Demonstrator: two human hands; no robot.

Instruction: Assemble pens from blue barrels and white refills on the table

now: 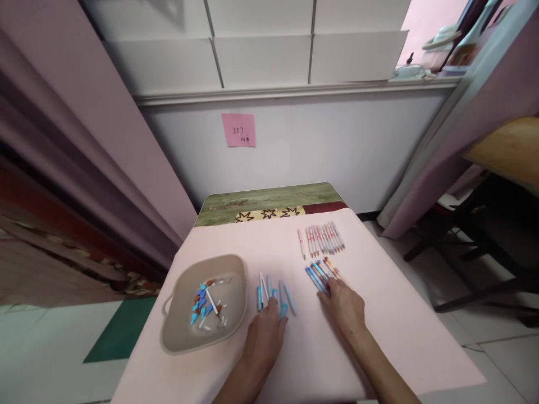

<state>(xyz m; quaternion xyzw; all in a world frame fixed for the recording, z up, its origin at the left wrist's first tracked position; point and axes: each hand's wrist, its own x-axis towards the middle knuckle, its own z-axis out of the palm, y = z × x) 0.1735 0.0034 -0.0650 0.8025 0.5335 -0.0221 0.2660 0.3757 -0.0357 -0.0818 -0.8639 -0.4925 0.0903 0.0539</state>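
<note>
On the pink-covered table, my left hand (265,334) rests with its fingertips on a loose group of blue and white pen parts (269,289); whether it grips one is too small to tell. My right hand (345,307) touches the lower end of a row of blue and orange pens (320,272), its fingers bent over them. Behind that row lie several pale pens (324,238) side by side, with a single pen (301,244) just left of them. A beige basket (179,342) at the left holds small blue, brown and white pieces and a thin white tube (213,303).
The pink cover (311,359) spans most of the table, with a green wood-patterned strip (269,197) along its far edge. A pink note (239,130) is on the wall behind. Curtains hang on both sides, and a dark chair stands at the right.
</note>
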